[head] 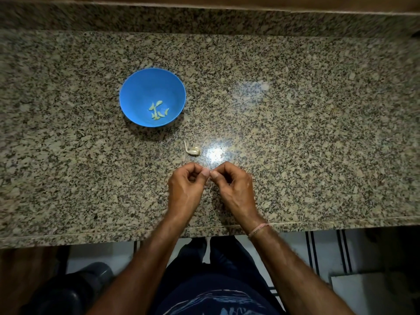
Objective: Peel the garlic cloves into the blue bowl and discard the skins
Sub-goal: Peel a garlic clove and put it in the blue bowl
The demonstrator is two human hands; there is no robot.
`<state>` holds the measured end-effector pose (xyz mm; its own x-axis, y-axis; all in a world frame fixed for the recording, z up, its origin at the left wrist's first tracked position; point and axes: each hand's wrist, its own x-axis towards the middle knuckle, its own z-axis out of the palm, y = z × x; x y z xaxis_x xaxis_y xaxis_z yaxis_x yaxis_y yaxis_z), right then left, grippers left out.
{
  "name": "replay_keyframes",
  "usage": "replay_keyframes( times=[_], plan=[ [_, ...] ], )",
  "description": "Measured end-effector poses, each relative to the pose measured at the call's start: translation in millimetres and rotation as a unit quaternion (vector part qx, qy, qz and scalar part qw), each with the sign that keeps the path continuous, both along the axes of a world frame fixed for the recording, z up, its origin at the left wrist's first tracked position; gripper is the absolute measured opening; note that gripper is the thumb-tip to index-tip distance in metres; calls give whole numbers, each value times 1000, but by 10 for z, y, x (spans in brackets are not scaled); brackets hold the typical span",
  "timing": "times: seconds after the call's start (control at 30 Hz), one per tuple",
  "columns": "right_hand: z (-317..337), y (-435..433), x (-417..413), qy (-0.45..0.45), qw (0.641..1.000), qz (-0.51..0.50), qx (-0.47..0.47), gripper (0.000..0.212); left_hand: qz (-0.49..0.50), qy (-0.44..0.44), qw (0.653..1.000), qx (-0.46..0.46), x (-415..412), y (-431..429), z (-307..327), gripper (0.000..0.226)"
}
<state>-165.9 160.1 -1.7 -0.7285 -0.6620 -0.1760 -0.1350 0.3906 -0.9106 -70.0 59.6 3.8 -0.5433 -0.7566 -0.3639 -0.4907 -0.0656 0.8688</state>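
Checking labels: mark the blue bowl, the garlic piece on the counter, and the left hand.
blue bowl (145, 92), head view, bare inner wall.
garlic piece (195, 151), head view, its pale body.
left hand (185, 187), head view, back of hand.

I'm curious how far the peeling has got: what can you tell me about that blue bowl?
The blue bowl is round, smooth and plastic-looking, standing upright on the speckled granite countertop, left of centre. A few pale yellow-green peeled cloves lie at its bottom. Nothing else touches it.
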Motion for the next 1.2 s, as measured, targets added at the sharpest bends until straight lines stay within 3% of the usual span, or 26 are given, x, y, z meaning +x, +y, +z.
replay_keyframes(
  times=[0.1, 0.23, 0.3, 0.37, 0.47, 0.53, 0.6, 0.63, 0.7, 0.73, 0.77, 0.8, 0.87, 0.9, 0.93, 0.97, 1.03, 1.1, 1.17, 1.2],
  plan=[
    [37, -8, 14, 18, 999, 25, 8, 21, -30, -14, 999, -36, 5, 46, 22, 25],
    [9, -13, 1, 165, 982, 82, 36, 21, 13, 6, 988, 152, -10, 82, 77, 35],
    [12, -7, 17, 212, 971, 99, 57, 22, -3, -16, 982, 191, -34, 75, 118, 34],
    [64, -4, 51, 159, 980, 104, 65, 25, -50, -38, 993, 104, -27, 87, 118, 33],
    [192, -38, 69, -52, 995, 59, 58, 32, -95, -21, 994, -48, 27, 132, 103, 30],
    [207, -57, 52, -122, 988, 41, 88, 34, -112, -29, 988, -102, 20, 160, 97, 29],
    [173, -38, 51, -60, 993, 59, 83, 33, -89, -54, 994, -30, -14, 138, 100, 32],
    [143, -21, 45, 19, 993, 84, 82, 32, -57, -44, 994, 78, -24, 115, 119, 34],
    [103, -4, 10, 156, 973, 140, 94, 31, 10, 0, 952, 306, -41, 86, 187, 39],
    [91, -7, -10, 165, 970, 147, 96, 31, 11, 2, 947, 320, -48, 95, 206, 39],
    [105, -19, -28, 122, 979, 135, 97, 32, -9, -16, 966, 257, -67, 126, 222, 38],
    [129, -30, -45, 19, 991, 101, 89, 34, -39, -45, 989, 134, -79, 158, 201, 34],
    [196, -38, -85, -256, 964, 34, 57, 36, -74, -70, 990, -99, -111, 214, 167, 27],
    [216, -38, -104, -339, 939, 18, 52, 37, -78, -64, 986, -135, -142, 246, 185, 25],
    [226, -33, -113, -350, 935, 18, 59, 37, -70, -59, 989, -116, -173, 269, 202, 25],
    [207, -19, -115, -290, 954, 35, 65, 37, -42, -46, 997, -39, -205, 269, 212, 26],
    [105, 29, -145, -49, 992, 95, 63, 33, 27, -12, 982, 187, -251, 251, 219, 31],
    [4, 67, -204, 119, 980, 152, 45, 29, 63, 5, 941, 332, -265, 207, 206, 37],
    [-69, 88, -262, 185, 964, 189, 36, 27, 68, -1, 931, 359, -252, 193, 177, 39],
    [-88, 94, -272, 190, 962, 192, 31, 25, 55, -21, 946, 320, -245, 209, 198, 38]
  ],
)
